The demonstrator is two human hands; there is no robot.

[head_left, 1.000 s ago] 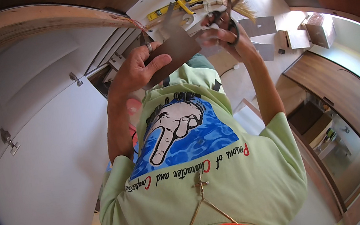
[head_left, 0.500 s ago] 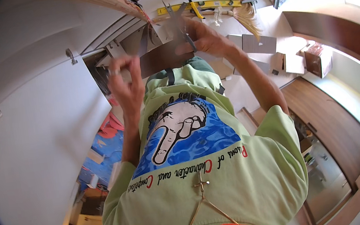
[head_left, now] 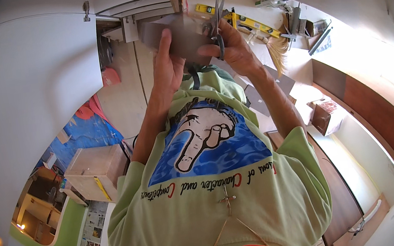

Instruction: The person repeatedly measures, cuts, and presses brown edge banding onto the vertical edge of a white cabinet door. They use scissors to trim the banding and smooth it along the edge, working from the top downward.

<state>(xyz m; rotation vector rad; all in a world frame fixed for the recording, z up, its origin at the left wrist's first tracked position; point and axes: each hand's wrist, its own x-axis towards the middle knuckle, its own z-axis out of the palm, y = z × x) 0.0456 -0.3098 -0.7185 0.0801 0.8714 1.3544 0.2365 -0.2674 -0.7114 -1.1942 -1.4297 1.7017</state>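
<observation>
A dark brown sheet (head_left: 190, 46), partly blurred, spans the space between my hands. My left hand (head_left: 167, 66) is closed on its left part, with the thumb laid over the surface and the fingers mostly behind. In my right hand (head_left: 237, 52) sits a pair of dark-handled scissors (head_left: 218, 22). Their blades point away from me and stand slightly apart, clear of the sheet. The right thumb lies by the sheet's right edge; I cannot tell whether that hand also grips it.
A yellow spirit level (head_left: 256, 25) and a straw broom (head_left: 276, 49) lie beyond my right hand. White cabinet doors (head_left: 37, 95) with hinges stand at left. A pale wooden box (head_left: 95, 172) is at lower left, near blue sheeting (head_left: 83, 139). Brown panels (head_left: 372, 113) curve along the right.
My left hand has come across to the brown sheet and taken hold of it. The scissors remain in my right hand. The whole view has shifted, showing more of the left side.
</observation>
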